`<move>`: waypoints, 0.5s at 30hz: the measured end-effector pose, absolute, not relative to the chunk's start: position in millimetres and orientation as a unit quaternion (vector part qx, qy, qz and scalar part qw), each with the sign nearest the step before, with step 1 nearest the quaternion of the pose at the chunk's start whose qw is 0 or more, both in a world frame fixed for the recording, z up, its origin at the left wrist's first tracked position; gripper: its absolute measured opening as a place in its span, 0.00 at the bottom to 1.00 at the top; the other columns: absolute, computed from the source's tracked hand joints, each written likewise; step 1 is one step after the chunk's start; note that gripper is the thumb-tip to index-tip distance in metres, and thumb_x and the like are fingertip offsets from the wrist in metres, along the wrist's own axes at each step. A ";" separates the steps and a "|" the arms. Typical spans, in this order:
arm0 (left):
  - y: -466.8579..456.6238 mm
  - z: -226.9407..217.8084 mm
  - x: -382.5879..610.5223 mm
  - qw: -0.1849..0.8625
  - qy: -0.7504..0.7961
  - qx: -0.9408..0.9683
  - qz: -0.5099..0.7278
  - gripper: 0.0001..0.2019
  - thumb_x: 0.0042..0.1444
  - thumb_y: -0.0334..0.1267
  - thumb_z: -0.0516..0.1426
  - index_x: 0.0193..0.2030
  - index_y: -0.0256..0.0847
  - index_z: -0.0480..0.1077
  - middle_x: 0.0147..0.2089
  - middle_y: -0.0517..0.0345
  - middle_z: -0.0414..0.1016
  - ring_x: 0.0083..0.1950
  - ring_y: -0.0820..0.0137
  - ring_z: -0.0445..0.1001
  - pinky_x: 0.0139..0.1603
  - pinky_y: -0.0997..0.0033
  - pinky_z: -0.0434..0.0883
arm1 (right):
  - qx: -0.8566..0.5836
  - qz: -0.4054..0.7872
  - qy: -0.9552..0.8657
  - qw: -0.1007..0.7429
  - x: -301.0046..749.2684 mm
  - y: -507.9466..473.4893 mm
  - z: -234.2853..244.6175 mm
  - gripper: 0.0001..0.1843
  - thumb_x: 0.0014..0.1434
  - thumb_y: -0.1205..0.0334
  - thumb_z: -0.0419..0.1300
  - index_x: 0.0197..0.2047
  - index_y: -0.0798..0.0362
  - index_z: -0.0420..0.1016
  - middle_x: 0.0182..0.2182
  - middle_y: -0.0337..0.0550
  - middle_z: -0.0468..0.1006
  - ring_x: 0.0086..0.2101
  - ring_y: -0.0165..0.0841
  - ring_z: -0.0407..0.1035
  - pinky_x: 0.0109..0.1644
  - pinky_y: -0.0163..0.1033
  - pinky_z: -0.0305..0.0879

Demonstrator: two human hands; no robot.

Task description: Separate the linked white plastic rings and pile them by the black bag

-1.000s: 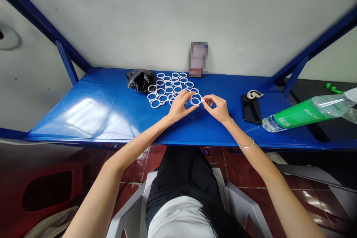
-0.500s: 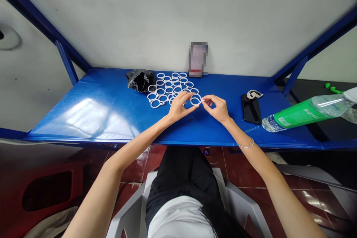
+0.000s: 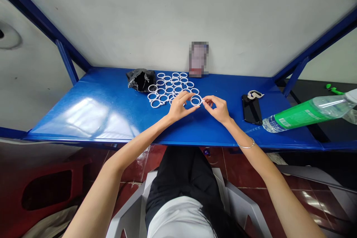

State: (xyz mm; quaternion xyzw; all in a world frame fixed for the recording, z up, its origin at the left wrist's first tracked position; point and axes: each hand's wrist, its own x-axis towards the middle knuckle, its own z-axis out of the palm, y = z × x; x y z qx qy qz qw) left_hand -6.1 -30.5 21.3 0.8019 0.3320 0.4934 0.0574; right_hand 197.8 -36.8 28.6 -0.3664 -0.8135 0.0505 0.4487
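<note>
Two hands hold one white ring piece [image 3: 196,105] between them at the bench [image 3: 223,85]. From my far-off seat, I see the left hand [image 3: 178,108] grip its left side with fingers and thumb. The right hand [image 3: 217,108] pinches the other side with its fingertips. I can't tell if the piece touches the bench. If the right hand pinches too lightly, I think the thin edge could slip out. If I push too hard, the ring could bend. A bump from the left hand could mess up the white rings [image 3: 173,90] beside it. I count about twenty of those; the left hand hides some. I also count one black bag [image 3: 141,80], one dark phone [image 3: 251,109], one bottle [image 3: 295,114], and one blurred thing [image 3: 198,61] by the wall.
</note>
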 end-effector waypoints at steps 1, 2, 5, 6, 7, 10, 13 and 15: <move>-30.5 21.4 -5.9 0.058 0.332 0.802 0.493 0.18 0.56 0.47 0.62 0.49 0.39 0.70 0.32 0.58 0.70 0.29 0.75 0.65 0.33 0.74 0.67 | -0.370 0.052 -0.813 0.447 197.8 -36.9 28.6 0.06 0.63 0.60 0.58 0.39 0.51 0.74 0.29 0.41 0.80 0.27 0.31 0.73 0.30 0.35 0.69; -30.5 21.3 -5.7 0.060 0.333 0.801 0.493 0.18 0.56 0.47 0.62 0.49 0.39 0.70 0.33 0.58 0.70 0.29 0.75 0.66 0.33 0.74 0.67 | -0.371 0.053 -0.812 0.447 197.8 -37.0 28.7 0.06 0.63 0.60 0.58 0.39 0.51 0.74 0.29 0.41 0.80 0.27 0.31 0.73 0.30 0.35 0.69; -30.5 20.9 -5.0 0.068 0.334 0.799 0.495 0.19 0.56 0.48 0.62 0.50 0.39 0.69 0.34 0.58 0.70 0.31 0.75 0.67 0.32 0.75 0.67 | -0.369 0.053 -0.810 0.454 197.6 -37.4 29.3 0.06 0.63 0.60 0.58 0.39 0.51 0.75 0.29 0.41 0.80 0.27 0.31 0.73 0.31 0.35 0.69; -30.5 20.7 -4.9 0.073 0.336 0.798 0.495 0.20 0.56 0.48 0.62 0.51 0.39 0.69 0.34 0.57 0.69 0.32 0.74 0.68 0.32 0.76 0.67 | -0.368 0.053 -0.809 0.455 197.6 -37.6 29.5 0.06 0.64 0.60 0.58 0.39 0.51 0.75 0.29 0.41 0.80 0.27 0.31 0.73 0.31 0.35 0.69; -30.5 20.6 -4.8 0.078 0.337 0.798 0.493 0.20 0.56 0.48 0.61 0.51 0.39 0.69 0.34 0.57 0.69 0.32 0.74 0.68 0.32 0.76 0.67 | -0.369 0.053 -0.808 0.455 197.7 -37.8 29.7 0.06 0.64 0.60 0.58 0.39 0.51 0.75 0.29 0.41 0.80 0.27 0.31 0.73 0.31 0.35 0.69; -30.8 20.5 -4.8 0.093 0.338 0.800 0.488 0.21 0.57 0.48 0.61 0.53 0.40 0.68 0.36 0.57 0.69 0.33 0.74 0.68 0.32 0.76 0.68 | -0.379 0.056 -0.806 0.452 198.0 -38.1 30.3 0.08 0.64 0.58 0.57 0.40 0.51 0.75 0.29 0.42 0.80 0.28 0.32 0.73 0.31 0.36 0.69; -31.5 21.0 -4.9 0.103 0.339 0.801 0.483 0.22 0.57 0.47 0.61 0.55 0.40 0.66 0.37 0.56 0.69 0.33 0.74 0.68 0.32 0.76 0.68 | -0.385 0.063 -0.801 0.454 198.6 -38.2 30.8 0.09 0.64 0.56 0.57 0.40 0.50 0.76 0.30 0.42 0.80 0.28 0.32 0.74 0.32 0.37 0.70; -31.8 21.4 -4.8 0.107 0.338 0.801 0.482 0.22 0.58 0.47 0.61 0.55 0.40 0.66 0.37 0.56 0.69 0.34 0.73 0.69 0.32 0.76 0.69 | -0.387 0.067 -0.797 0.458 199.1 -37.9 31.1 0.09 0.64 0.56 0.57 0.40 0.50 0.76 0.30 0.42 0.80 0.28 0.33 0.74 0.32 0.37 0.70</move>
